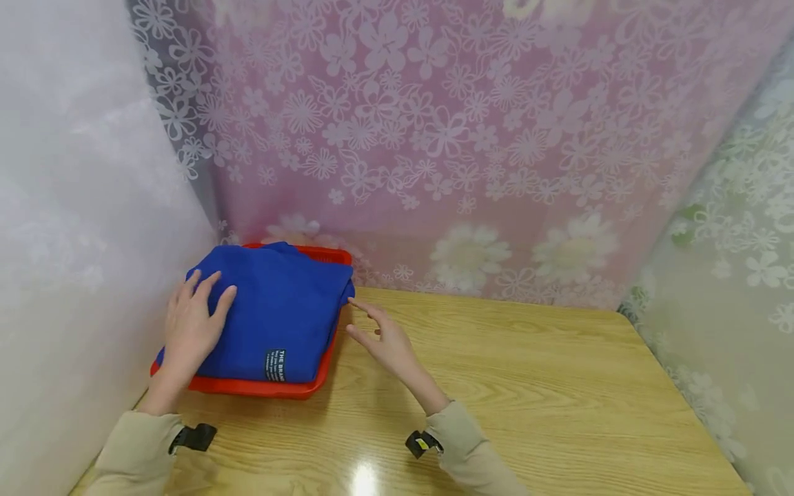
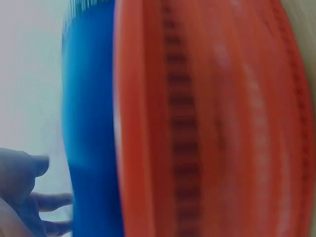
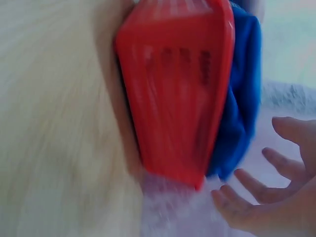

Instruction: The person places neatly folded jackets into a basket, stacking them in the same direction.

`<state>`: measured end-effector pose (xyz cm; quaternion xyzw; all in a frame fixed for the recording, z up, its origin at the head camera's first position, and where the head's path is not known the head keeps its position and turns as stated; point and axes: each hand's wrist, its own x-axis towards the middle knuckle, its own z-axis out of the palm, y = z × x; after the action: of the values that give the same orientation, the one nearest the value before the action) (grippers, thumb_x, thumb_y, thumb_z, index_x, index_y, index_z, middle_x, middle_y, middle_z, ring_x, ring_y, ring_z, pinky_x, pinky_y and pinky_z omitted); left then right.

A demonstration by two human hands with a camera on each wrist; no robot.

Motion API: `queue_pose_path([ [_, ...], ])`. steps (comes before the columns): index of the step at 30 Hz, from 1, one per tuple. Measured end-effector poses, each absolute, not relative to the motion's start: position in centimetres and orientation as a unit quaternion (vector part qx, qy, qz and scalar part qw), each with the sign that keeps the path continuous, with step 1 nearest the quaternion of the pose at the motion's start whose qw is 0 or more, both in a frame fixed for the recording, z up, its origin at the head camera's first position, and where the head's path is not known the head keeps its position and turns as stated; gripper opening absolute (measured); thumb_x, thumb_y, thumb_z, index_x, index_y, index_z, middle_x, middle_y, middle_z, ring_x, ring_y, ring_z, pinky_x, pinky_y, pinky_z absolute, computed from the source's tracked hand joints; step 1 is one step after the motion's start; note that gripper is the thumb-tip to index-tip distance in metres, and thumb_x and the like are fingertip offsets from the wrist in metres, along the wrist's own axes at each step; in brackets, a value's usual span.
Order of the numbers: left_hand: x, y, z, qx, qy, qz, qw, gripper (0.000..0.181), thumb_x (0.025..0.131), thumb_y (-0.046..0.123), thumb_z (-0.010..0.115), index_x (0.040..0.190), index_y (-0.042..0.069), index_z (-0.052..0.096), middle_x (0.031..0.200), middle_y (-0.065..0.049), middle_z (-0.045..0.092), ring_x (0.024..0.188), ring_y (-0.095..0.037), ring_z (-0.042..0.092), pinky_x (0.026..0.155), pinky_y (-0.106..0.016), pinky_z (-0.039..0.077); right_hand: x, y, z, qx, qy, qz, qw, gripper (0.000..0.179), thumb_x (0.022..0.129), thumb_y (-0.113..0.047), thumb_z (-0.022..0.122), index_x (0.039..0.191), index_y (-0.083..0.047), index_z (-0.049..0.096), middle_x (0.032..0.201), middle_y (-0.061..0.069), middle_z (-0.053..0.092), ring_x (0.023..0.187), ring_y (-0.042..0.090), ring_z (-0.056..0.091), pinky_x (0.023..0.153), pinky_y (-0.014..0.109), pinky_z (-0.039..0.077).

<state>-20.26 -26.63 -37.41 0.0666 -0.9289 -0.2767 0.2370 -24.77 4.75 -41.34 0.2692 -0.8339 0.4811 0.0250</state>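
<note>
A folded blue garment (image 1: 279, 303) with a dark printed label (image 1: 276, 365) lies over a red plastic basket (image 1: 260, 388). Its folds rise above the basket's rim. Spread over the garment's left part is my left hand (image 1: 194, 324); whether the palm presses down cannot be told. My right hand (image 1: 392, 348) is held beside the basket's right side, fingers apart and holding nothing. Its index fingertip comes close to the garment's right corner. In the right wrist view, blue cloth (image 3: 242, 98) bulges past the basket's slotted wall (image 3: 173, 94), near the loosely bent fingers.
The basket stands at the left of a wood-grain table (image 1: 527, 386), near a whitish covering (image 1: 93, 207) on the left. A pink flowered curtain (image 1: 434, 138) hangs behind the table, and a pale flowered one (image 1: 738, 275) on the right.
</note>
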Motion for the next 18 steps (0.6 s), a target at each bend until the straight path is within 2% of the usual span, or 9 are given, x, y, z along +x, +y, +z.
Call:
queue_pose_path([
  [3, -20.9, -23.1, -36.9, 0.041, -0.923, -0.281, 0.261, 0.061, 0.107, 0.043, 0.046, 0.148, -0.001, 0.048, 0.158, -0.030, 0.032, 0.147, -0.055, 0.019, 0.111, -0.077, 0.014, -24.9, 7.2, -41.1, 0.250, -0.860, 0.445, 0.029, 0.053, 0.101, -0.031, 0.063, 0.151, -0.018, 0.050, 0.154, 0.016, 0.046, 0.142, 0.042, 0.042, 0.106, 0.064, 0.041],
  [5, -21.4, -20.6, -36.7, 0.021, -0.922, -0.287, 0.260, 0.060, 0.107, 0.044, 0.047, 0.149, 0.002, 0.049, 0.159, -0.026, 0.034, 0.149, -0.052, 0.018, 0.112, -0.077, 0.014, -25.1, 8.9, -41.0, 0.235, -0.879, 0.413, 0.026, 0.056, 0.102, -0.033, 0.062, 0.153, -0.016, 0.046, 0.156, 0.019, 0.042, 0.143, 0.045, 0.037, 0.109, 0.066, 0.036],
  [7, -21.9, -18.1, -36.7, -0.005, -0.923, -0.292, 0.250, 0.059, 0.106, 0.044, 0.049, 0.150, 0.004, 0.049, 0.160, -0.023, 0.034, 0.150, -0.050, 0.017, 0.113, -0.075, 0.014, -25.2, 10.5, -41.0, 0.221, -0.894, 0.389, 0.026, 0.059, 0.102, -0.033, 0.061, 0.155, -0.012, 0.043, 0.158, 0.024, 0.036, 0.144, 0.050, 0.033, 0.108, 0.070, 0.032],
  [13, -23.0, -11.0, -37.6, -0.065, -0.930, -0.279, 0.231, 0.062, 0.103, 0.046, 0.054, 0.153, 0.011, 0.046, 0.165, -0.014, 0.028, 0.155, -0.043, 0.005, 0.115, -0.074, 0.009, -25.3, 14.3, -41.2, 0.172, -0.924, 0.337, 0.044, 0.069, 0.103, -0.037, 0.059, 0.160, -0.010, 0.031, 0.164, 0.030, 0.014, 0.147, 0.061, 0.005, 0.106, 0.082, 0.016],
  [18, -23.4, -7.1, -39.6, -0.117, -0.948, -0.232, 0.185, 0.074, 0.098, 0.056, 0.055, 0.159, 0.018, 0.036, 0.168, -0.010, 0.020, 0.156, -0.037, -0.002, 0.116, -0.073, 0.005, -25.0, 16.1, -41.2, 0.142, -0.948, 0.274, 0.075, 0.074, 0.101, -0.043, 0.060, 0.161, -0.013, 0.028, 0.164, 0.031, 0.008, 0.146, 0.063, -0.001, 0.102, 0.086, 0.012],
])
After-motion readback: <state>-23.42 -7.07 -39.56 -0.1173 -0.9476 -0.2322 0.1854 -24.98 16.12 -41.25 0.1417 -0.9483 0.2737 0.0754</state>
